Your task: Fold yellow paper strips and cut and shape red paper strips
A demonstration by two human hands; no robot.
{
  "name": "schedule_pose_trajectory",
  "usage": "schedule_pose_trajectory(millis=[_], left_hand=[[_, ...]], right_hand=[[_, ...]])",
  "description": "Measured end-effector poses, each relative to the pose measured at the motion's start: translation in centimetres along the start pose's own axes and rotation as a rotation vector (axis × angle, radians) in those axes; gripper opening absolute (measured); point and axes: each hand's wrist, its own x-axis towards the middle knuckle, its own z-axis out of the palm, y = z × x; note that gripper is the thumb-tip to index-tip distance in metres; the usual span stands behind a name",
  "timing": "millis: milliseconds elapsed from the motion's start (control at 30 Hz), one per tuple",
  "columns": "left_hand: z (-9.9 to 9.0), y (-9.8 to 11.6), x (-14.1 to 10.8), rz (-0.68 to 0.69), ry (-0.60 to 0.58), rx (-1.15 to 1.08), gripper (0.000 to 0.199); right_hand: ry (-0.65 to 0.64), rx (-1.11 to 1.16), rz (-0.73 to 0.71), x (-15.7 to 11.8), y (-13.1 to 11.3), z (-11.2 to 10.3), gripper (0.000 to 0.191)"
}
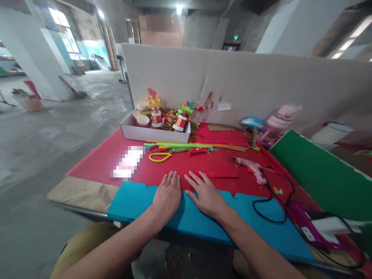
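Note:
My left hand (pixel 168 192) lies flat near the table's front edge, fingers stretched out over the seam between a blue sheet (pixel 130 201) and the red table cover (pixel 99 159). Close by on the right, my right hand (pixel 207 193) rests palm down with its fingers spread. Neither hand grips anything. A red paper strip (pixel 222 174) lies just beyond the right fingertips. Farther back are yellow-handled scissors (pixel 160 157) and several long green, yellow and orange strips (pixel 186 145). To the right, a pink glue gun (pixel 252 169) lies on its side.
A white box (pixel 154 134) holds paper cups and colourful paper figures. A purple power strip (pixel 315 226), a black cable (pixel 269 221) and a green board (pixel 316 178) are at the right. A pink bottle (pixel 279 122) stands before the white partition (pixel 238 77). A pixelated bright patch (pixel 129 162) is at left.

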Motion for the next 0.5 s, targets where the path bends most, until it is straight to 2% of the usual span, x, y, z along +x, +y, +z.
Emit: schedule_pose_trajectory(millis=[167,267,367,500], left_hand=[[-1.8,-1.4,-1.1,-0.087,-0.066,0.008,0.05],[-3.1,-1.9,-0.9,-0.105,-0.043,0.012,0.046],[-3.6,-1.3,0.1,-0.016,-0.011,0.004,0.049],[-2.9,0.2,1.5,0.079,-0.089,-0.01,0.05]], right_hand=[[0.009,0.029,0.016,0.0,-0.1,-0.2,0.055],[0.026,0.041,0.015,-0.1,-0.3,-0.4,0.053],[0.036,0.033,0.031,-0.1,-0.5,-0.5,0.053],[-0.001,0.047,0.019,0.0,0.1,-0.7,0.054]])
